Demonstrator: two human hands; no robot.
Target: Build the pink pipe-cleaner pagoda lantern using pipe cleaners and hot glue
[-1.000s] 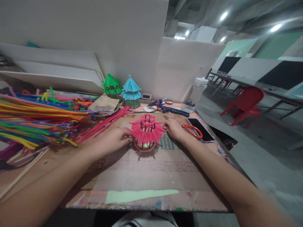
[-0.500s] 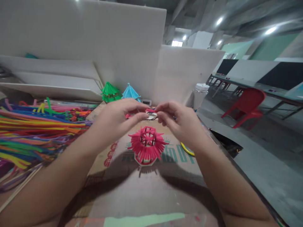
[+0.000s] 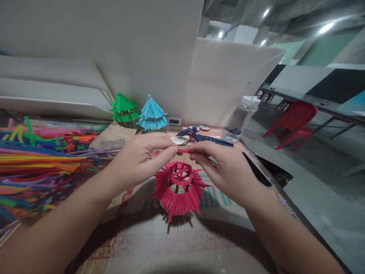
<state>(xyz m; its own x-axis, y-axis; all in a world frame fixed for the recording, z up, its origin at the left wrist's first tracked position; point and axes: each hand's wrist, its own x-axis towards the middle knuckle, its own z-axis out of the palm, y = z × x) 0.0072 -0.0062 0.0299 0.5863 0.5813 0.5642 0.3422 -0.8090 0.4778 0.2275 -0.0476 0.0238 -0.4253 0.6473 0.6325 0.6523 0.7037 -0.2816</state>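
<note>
A pink pipe-cleaner pavilion roof (image 3: 179, 188) with a fringed rim stands on the cardboard-covered table (image 3: 171, 243). Just above it, my left hand (image 3: 141, 160) and my right hand (image 3: 225, 167) meet fingertip to fingertip. Both pinch a short pink pipe-cleaner piece (image 3: 184, 151) held level between them. Each hand's fingers are closed on an end of that piece.
A pile of coloured pipe cleaners (image 3: 42, 156) fills the left side. A green pavilion model (image 3: 124, 108) and a blue one (image 3: 151, 114) stand by the white back board. A blue glue gun (image 3: 199, 135), a plastic bottle (image 3: 241, 120) and a dark phone (image 3: 256, 173) lie to the right. A red chair (image 3: 293, 120) stands beyond.
My hands left the table beside the pink roof, rose and came together above it. They now pinch a short pink piece between them. The view moved closer to the roof.
</note>
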